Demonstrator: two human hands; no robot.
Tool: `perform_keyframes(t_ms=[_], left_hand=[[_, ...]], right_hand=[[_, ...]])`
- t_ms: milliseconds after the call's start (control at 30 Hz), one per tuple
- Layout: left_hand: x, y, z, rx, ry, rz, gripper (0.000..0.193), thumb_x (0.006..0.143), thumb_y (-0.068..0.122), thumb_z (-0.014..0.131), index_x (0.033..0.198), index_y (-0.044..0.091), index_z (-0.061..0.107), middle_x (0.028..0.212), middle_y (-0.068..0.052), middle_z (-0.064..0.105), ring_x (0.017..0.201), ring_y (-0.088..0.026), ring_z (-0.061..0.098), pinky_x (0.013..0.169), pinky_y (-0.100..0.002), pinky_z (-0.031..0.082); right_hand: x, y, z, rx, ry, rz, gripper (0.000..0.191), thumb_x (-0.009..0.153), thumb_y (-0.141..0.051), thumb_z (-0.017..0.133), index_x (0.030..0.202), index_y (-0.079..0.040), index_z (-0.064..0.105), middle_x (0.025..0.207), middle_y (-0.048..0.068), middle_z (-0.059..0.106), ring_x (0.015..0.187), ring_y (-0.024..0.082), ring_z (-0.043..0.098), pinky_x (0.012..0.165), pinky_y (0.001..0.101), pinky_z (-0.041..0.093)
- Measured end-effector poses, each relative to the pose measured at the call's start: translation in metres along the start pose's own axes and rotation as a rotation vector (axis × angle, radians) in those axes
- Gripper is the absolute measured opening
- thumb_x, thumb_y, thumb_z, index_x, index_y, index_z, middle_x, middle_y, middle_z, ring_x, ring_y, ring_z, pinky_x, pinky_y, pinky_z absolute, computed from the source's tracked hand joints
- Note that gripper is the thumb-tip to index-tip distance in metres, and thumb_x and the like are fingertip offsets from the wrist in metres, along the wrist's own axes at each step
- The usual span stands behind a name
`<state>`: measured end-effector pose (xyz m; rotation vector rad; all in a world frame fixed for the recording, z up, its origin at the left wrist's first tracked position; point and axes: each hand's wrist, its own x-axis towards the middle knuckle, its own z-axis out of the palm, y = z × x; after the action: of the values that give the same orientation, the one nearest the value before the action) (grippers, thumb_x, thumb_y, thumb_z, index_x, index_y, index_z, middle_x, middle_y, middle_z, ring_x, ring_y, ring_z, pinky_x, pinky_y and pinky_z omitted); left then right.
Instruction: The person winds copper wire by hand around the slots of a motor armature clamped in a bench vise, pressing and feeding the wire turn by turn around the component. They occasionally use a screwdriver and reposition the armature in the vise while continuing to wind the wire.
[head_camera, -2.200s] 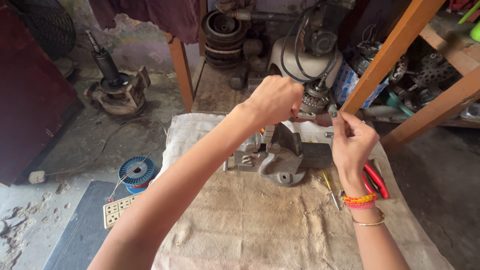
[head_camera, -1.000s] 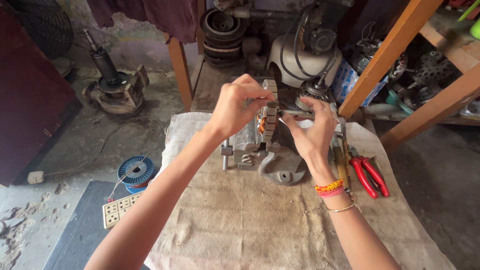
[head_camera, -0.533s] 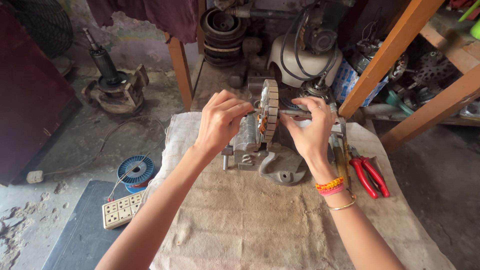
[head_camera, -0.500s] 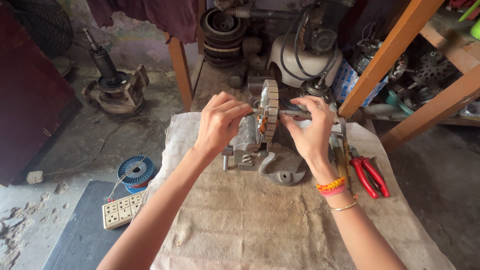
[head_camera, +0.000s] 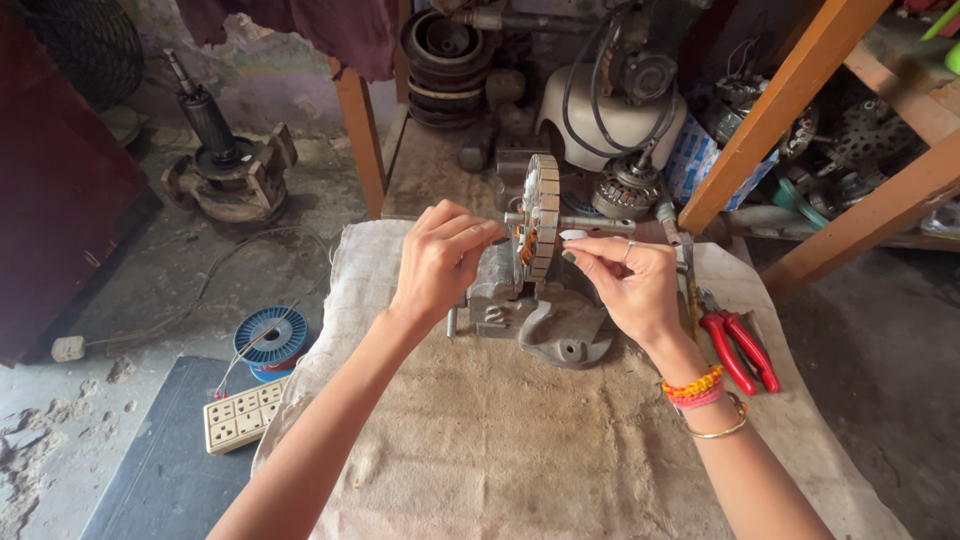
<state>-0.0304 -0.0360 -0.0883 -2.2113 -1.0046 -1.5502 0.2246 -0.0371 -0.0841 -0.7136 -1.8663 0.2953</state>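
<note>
I have my left hand (head_camera: 440, 262) at the left face of the stator disc (head_camera: 541, 222), fingers pinched nearly closed on its winding. My right hand (head_camera: 625, 285), just right of the disc, pinches a small white strip (head_camera: 574, 235). The disc stands upright on the grey winding stand (head_camera: 545, 315).

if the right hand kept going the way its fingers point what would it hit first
Probably the round laminated stator clamped upright on the grey stand. The right hand points left with a small white strip pinched at its fingertips, just short of the stator's face; depth is hard to judge.
</note>
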Motion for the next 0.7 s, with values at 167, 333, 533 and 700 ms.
perform_keyframes(t_ms=[167, 333, 533, 700], left_hand=[[0.0, 0.0, 0.008, 0.004, -0.052, 0.027, 0.012, 0.086, 0.007, 0.077, 0.098, 0.009, 0.078, 0.091, 0.0, 0.075, 0.087, -0.019, 0.064, 0.079, -0.034, 0.05], [0.0, 0.002, 0.01, 0.002, -0.079, 0.025, 0.014, 0.087, 0.009, 0.078, 0.101, 0.01, 0.08, 0.088, 0.0, 0.074, 0.085, -0.018, 0.063, 0.077, -0.034, 0.049], [0.007, 0.012, 0.001, -0.028, -0.039, -0.071, 0.017, 0.086, 0.011, 0.08, 0.103, 0.01, 0.08, 0.092, -0.002, 0.075, 0.085, -0.019, 0.063, 0.077, -0.034, 0.049], [0.034, 0.029, 0.0, -0.022, 0.042, 0.17, 0.023, 0.086, 0.019, 0.085, 0.104, 0.006, 0.076, 0.101, -0.008, 0.075, 0.094, -0.02, 0.065, 0.083, -0.034, 0.048]], right_hand=[[-0.005, 0.016, 0.002, 0.016, 0.018, 0.349, 0.018, 0.096, -0.005, 0.071, 0.111, -0.003, 0.08, 0.067, -0.005, 0.062, 0.056, 0.0, 0.042, 0.049, 0.0205, 0.029], [-0.019, 0.025, -0.01, -0.028, 0.023, 0.318, 0.026, 0.097, 0.003, 0.058, 0.113, -0.003, 0.078, 0.073, -0.011, 0.062, 0.059, -0.003, 0.041, 0.05, 0.02, 0.029], [-0.033, 0.027, -0.029, -0.16, 0.097, 0.381, 0.027, 0.096, 0.005, 0.055, 0.105, -0.005, 0.08, 0.069, -0.012, 0.058, 0.055, -0.002, 0.039, 0.047, 0.0215, 0.028], [-0.029, 0.02, -0.029, -0.231, 0.189, 0.329, 0.027, 0.096, 0.007, 0.058, 0.104, -0.004, 0.081, 0.059, -0.009, 0.045, 0.054, 0.0, 0.037, 0.048, 0.0222, 0.026]])
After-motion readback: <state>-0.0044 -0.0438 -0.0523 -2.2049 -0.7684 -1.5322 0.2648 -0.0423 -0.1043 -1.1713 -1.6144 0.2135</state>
